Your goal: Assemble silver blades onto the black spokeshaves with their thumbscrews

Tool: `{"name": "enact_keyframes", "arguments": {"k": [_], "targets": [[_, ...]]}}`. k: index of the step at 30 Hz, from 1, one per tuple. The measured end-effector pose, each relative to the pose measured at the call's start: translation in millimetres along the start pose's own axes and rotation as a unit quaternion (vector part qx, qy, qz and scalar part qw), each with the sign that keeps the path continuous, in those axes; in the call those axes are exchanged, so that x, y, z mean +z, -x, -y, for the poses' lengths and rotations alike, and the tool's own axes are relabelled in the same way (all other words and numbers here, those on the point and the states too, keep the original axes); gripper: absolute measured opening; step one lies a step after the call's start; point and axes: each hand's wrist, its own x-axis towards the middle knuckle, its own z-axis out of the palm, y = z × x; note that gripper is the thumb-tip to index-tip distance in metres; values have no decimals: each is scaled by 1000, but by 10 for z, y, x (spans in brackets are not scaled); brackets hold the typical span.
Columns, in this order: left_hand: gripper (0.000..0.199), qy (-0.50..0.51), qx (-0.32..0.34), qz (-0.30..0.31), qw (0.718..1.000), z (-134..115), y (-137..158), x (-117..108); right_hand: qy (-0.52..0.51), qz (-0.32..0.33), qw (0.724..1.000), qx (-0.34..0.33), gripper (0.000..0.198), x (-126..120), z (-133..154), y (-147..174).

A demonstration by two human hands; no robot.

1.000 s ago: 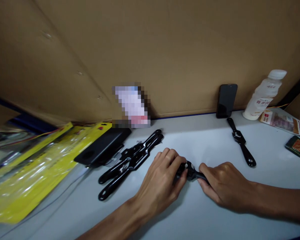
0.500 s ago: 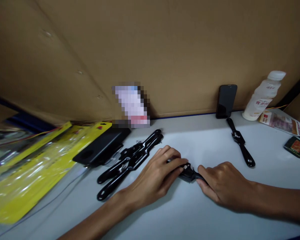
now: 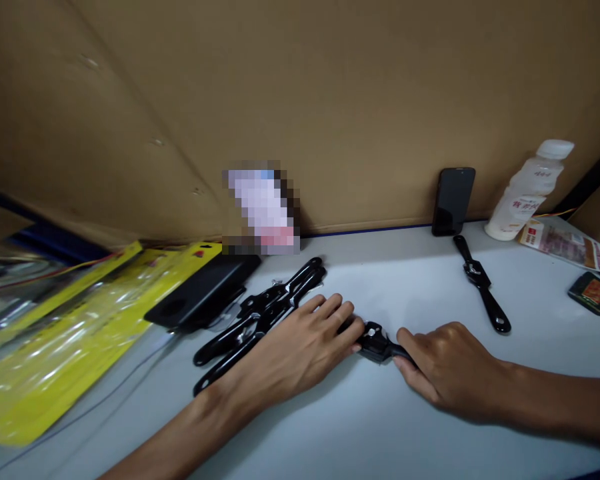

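Observation:
A black spokeshave (image 3: 374,341) lies between my hands, low over the table, with its middle body and a silver screw showing. My right hand (image 3: 445,363) is closed around its right handle. On the left side, my left hand (image 3: 315,343) has its fingers curled over the other handle, which they mostly cover. Behind my left forearm, a small pile of black spokeshaves (image 3: 265,313) lies on the table, partly hidden by that arm. One more spokeshave (image 3: 480,283) rests by itself at the right.
Yellow-backed clear plastic packages (image 3: 80,320) cover the left side. Near them stands a black device (image 3: 205,287) with a cable, before a blurred-out screen (image 3: 265,207). A phone (image 3: 453,202) and a bottle (image 3: 527,193) stand by the cardboard wall (image 3: 360,100). Packets (image 3: 563,247) lie far right.
My left hand has shifted left, off the spokeshave's middle and onto its left handle, so more of the body shows. My right hand has stayed in place.

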Motion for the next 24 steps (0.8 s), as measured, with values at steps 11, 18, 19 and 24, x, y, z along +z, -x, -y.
{"name": "enact_keyframes", "arguments": {"k": [11,18,19,24], "targets": [[19,2,13,11,1000,-23,2,-9,12,16,1000,2,16,-37,10,-16],[19,11,17,8,1000,-16,2,-4,12,13,1000,4,16,-25,6,-25],[20,13,17,6,1000,-15,1,-2,13,14,1000,4,16,-26,4,-24],[25,21,23,-8,999,-27,-1,6,14,16,1000,4,16,-42,5,-20]]}}
